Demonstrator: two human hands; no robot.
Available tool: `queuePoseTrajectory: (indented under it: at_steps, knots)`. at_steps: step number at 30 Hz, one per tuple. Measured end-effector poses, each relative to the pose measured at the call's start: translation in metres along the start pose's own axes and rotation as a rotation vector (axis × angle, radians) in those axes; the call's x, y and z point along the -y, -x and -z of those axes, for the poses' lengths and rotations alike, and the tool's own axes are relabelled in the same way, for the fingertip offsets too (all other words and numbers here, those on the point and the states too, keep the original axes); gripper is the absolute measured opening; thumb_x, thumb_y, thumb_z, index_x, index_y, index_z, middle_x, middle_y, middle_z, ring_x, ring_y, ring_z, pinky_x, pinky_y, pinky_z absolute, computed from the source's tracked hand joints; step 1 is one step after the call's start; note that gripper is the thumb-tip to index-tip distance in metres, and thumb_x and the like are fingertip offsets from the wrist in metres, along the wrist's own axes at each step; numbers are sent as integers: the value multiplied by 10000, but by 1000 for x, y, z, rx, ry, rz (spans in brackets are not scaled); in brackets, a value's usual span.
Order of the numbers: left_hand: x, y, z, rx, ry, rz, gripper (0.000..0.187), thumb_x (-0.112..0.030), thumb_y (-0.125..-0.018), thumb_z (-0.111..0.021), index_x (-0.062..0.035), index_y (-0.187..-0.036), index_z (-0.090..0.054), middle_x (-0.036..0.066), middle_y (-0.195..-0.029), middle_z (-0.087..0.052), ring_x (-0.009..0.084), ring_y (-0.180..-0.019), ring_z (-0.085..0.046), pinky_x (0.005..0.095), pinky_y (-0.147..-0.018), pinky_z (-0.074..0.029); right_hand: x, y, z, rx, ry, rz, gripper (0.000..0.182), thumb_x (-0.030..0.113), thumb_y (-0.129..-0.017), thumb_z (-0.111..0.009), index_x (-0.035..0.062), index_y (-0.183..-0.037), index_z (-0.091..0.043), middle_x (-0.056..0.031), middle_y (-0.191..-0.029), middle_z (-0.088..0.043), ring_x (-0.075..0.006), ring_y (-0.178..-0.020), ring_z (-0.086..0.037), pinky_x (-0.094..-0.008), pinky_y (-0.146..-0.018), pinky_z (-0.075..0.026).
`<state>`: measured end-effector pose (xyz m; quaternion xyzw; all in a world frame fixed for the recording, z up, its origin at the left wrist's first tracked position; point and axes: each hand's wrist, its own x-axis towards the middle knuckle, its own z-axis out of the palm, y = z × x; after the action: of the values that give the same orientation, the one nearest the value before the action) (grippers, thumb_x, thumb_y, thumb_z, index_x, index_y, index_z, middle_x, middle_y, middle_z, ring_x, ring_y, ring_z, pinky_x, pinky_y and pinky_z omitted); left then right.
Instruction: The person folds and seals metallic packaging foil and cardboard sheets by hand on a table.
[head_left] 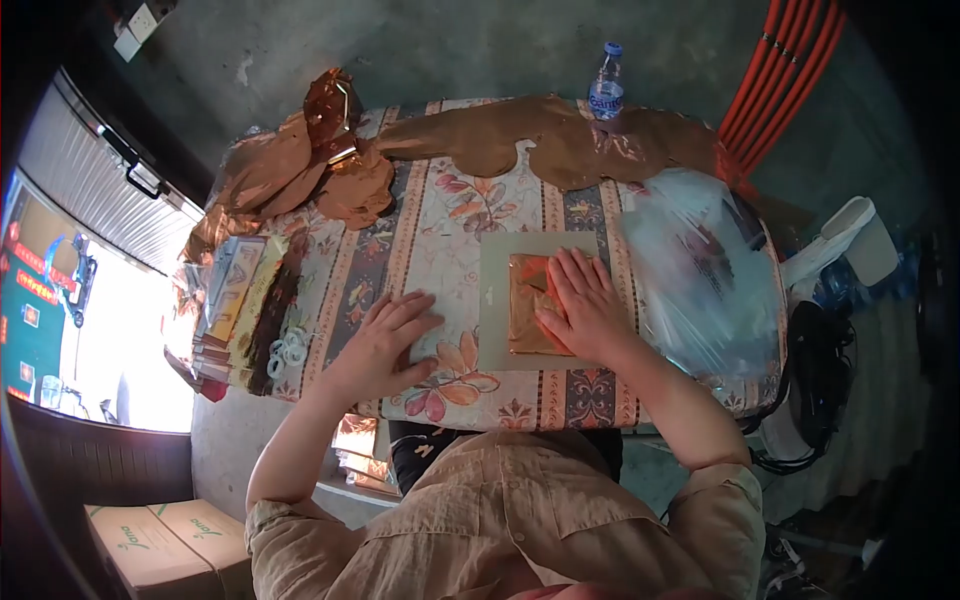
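My right hand [590, 310] lies flat on a folded copper-coloured sheet [530, 320], covering its right side. This shiny square packet rests on a thin grey-green board [494, 300] near the table's front edge. To the left of the board, my left hand [393, 342] rests on the flowered tablecloth [450, 265] with its fingers apart and nothing in it. Part of its thumb side is in shadow.
Copper-coloured sheets [590, 150] spread along the table's back, beside a water bottle [606, 85]. Clear plastic bags [700, 270] lie at the right. Flat packets [235, 290] and white rings [287, 352] are at the left. A cardboard box [165, 545] stands on the floor.
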<state>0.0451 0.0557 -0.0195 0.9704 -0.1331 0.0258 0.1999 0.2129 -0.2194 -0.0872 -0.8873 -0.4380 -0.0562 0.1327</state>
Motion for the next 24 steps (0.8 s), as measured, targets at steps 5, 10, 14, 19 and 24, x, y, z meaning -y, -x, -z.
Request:
queuePoseTrajectory:
  at_steps: [5, 10, 14, 19, 24]
  knots:
    - [-2, -29, -5, -93, 276, 137, 345, -163, -898, -616, -24, -1212, -577, 155, -1210, -595, 273, -1124, -583, 389, -973, -450, -2, -1, -3, -7, -4, -1, 716, 456, -951, -478, -19, -1462, -317, -202, -1517, -321, -332, -1439, -248, -477, -1187, -132]
    - [-1, -74, -16, 107, 632, 493, 314, -185, -941, -603, 11, -1185, -581, 42, -974, -654, 97, -858, -594, 253, -791, -489, -1, -1, -4, 0, 4, -14, 721, 472, -956, -467, -19, -1462, -315, -199, -1519, -319, -331, -1439, -248, -476, -1188, -130]
    - [12, -86, -27, 121, 903, 526, 344, -171, -920, -631, 24, -1199, -580, 44, -966, -662, 103, -873, -601, 252, -786, -486, 0, -1, -4, 18, 6, -26, 725, 482, -957, -459, -15, -1464, -314, -195, -1521, -318, -327, -1441, -246, -474, -1190, -129]
    - [11, -95, -24, 74, 1077, 688, 407, -168, -893, -658, 26, -1238, -566, 74, -1041, -677, 124, -911, -628, 265, -816, -497, 1, -3, -1, 42, 12, -33, 727, 494, -960, -442, -11, -1467, -312, -194, -1523, -314, -321, -1443, -243, -468, -1193, -124]
    - [17, -91, -34, -52, 323, 377, 424, -220, -860, -663, -11, -1223, -597, 140, -1083, -658, 256, -943, -634, 340, -851, -513, 1, -2, -1, 43, 8, -38, 736, 502, -957, -435, -1, -1477, -298, -189, -1534, -298, -316, -1451, -222, -460, -1196, -110]
